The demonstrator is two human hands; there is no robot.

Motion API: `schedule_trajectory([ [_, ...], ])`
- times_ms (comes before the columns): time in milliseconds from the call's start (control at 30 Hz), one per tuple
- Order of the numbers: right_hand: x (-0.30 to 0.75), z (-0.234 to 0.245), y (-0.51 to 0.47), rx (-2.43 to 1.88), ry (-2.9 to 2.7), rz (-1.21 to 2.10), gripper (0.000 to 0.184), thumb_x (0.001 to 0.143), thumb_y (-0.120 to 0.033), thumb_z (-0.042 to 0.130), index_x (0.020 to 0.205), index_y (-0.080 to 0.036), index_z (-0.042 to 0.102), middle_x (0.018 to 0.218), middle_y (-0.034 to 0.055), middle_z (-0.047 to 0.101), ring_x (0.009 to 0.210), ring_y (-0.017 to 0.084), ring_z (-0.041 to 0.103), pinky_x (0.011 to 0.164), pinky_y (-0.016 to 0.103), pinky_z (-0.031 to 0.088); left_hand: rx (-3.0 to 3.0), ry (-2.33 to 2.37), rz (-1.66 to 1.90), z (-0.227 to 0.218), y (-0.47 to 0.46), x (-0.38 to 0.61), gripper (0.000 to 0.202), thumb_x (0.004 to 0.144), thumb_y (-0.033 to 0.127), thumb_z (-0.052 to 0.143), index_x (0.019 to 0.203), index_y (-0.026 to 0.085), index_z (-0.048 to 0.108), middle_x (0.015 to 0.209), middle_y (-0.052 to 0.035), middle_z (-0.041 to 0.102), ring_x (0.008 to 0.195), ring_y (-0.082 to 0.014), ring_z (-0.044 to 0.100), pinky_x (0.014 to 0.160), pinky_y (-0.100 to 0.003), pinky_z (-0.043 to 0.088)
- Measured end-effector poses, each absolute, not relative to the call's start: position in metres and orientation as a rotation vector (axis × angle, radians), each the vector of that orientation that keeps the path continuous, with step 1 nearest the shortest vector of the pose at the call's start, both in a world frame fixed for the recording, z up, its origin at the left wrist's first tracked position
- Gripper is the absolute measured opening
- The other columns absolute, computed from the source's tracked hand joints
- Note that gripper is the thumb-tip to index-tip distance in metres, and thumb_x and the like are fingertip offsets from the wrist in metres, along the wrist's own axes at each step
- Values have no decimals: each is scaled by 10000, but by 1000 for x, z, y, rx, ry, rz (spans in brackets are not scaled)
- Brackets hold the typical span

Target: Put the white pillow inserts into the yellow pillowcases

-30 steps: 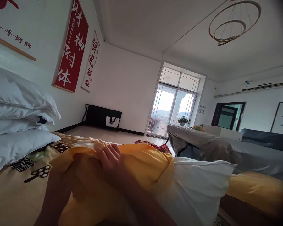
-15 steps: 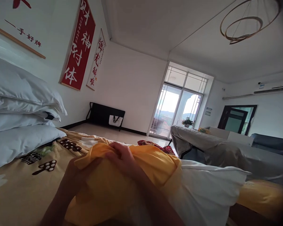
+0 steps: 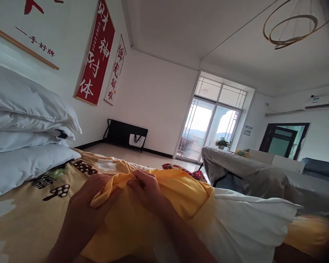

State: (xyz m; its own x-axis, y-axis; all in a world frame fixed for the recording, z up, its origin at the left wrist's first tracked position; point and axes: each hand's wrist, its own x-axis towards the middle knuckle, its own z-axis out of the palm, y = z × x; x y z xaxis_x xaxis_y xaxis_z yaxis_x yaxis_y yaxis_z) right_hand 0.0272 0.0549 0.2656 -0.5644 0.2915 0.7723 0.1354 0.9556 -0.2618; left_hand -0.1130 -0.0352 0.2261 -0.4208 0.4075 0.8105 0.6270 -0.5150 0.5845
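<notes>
A yellow pillowcase (image 3: 178, 186) lies bunched around part of a white pillow (image 3: 249, 215), whose bare end sticks out to the right. My left hand (image 3: 91, 199) grips the pillowcase's folded edge at its left side, thumb toward the middle. Close beside it, my right hand (image 3: 146, 186) pinches the same fabric near the top, its fingers curled into the cloth. Whatever lies inside the fabric between my hands is hidden. Beneath spreads a beige patterned blanket (image 3: 22, 226) with mushroom prints.
Several white pillows (image 3: 30, 120) are stacked at the left by the wall. Past the bed are a red patterned cloth (image 3: 185, 171), a black bench-like piece (image 3: 120, 132) with a white bag (image 3: 136, 140), and covered furniture (image 3: 235, 164). More yellow fabric (image 3: 309, 233) lies at the right.
My left hand has come up slightly and turned, bunching the pillowcase edge more tightly. My right hand keeps its pinch. The whole scene has shifted a little to the right in view.
</notes>
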Motion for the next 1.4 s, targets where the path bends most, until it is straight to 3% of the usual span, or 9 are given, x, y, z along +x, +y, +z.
schedule_trajectory([
  [167, 29, 272, 51, -268, -2178, 276, 393, 891, -371, 474, 572, -213, 306, 563, -44, 342, 571, 105, 349, 558, 239, 329, -1679, -1435, -1841, 221, -31, -114, 161, 826, 389, 582, 796, 235, 617, 743, 25, 614, 684, -142, 564, 688, -236, 445],
  [333, 26, 275, 41, -201, -2156, 205, 394, 903, -346, 466, 550, -206, 360, 546, -39, 382, 583, 111, 360, 627, 266, 349, -1537, -1053, -1502, 219, -23, -120, 192, 844, 126, 540, 1014, 180, 612, 973, -64, 631, 947, -195, 574, 894, -321, 419],
  [500, 27, 285, 27, -277, -2195, 229, 415, 914, -303, 472, 514, -191, 463, 511, -34, 438, 573, 104, 390, 646, 263, 358, -1531, -845, -1321, 223, -32, -122, 252, 813, -7, 508, 1012, 114, 605, 939, -117, 662, 967, -241, 602, 868, -386, 414],
  [667, 29, 284, 19, -262, -2233, -105, 370, 912, -227, 500, 546, -172, 502, 517, -49, 455, 558, 80, 391, 671, 257, 335, -1400, -925, -1193, 222, -32, -116, 177, 811, 36, 530, 921, 136, 626, 875, -70, 705, 942, -267, 637, 872, -422, 333],
  [833, 20, 269, 23, -221, -2051, -519, 271, 935, -196, 470, 694, -191, 592, 593, -36, 508, 581, 88, 420, 623, 251, 324, -1377, -1026, -1432, 219, -21, -114, 95, 813, 102, 561, 841, 184, 600, 812, -13, 682, 817, -188, 639, 878, -372, 343],
  [933, 15, 263, 36, -207, -2027, -665, 278, 938, -197, 466, 683, -195, 575, 574, -38, 457, 560, 87, 406, 532, 245, 289, -1425, -1124, -1794, 219, -20, -117, 42, 803, 172, 564, 777, 206, 565, 739, 17, 623, 712, -139, 589, 707, -262, 419],
  [1067, 15, 271, 51, -95, -2064, -808, 256, 930, -169, 466, 690, -197, 551, 545, -49, 403, 523, 79, 356, 502, 251, 271, -1507, -1364, -2284, 225, -28, -119, 127, 753, 298, 607, 689, 219, 531, 658, 52, 543, 566, -104, 484, 513, -211, 374],
  [1233, 18, 288, 57, -56, -1945, -758, 294, 948, -223, 476, 668, -191, 559, 529, -50, 379, 496, 75, 319, 478, 246, 256, -1218, -1674, -2516, 230, -36, -120, 162, 732, 398, 665, 770, 241, 666, 732, 45, 649, 693, -139, 579, 613, -212, 420],
  [1400, 21, 289, 51, -59, -2033, -530, 222, 943, -223, 456, 800, -191, 622, 667, 2, 569, 638, 108, 475, 607, 245, 384, -1344, -1362, -2201, 223, -27, -132, 161, 829, 370, 584, 792, 229, 654, 813, 17, 644, 775, -148, 585, 709, -235, 440],
])
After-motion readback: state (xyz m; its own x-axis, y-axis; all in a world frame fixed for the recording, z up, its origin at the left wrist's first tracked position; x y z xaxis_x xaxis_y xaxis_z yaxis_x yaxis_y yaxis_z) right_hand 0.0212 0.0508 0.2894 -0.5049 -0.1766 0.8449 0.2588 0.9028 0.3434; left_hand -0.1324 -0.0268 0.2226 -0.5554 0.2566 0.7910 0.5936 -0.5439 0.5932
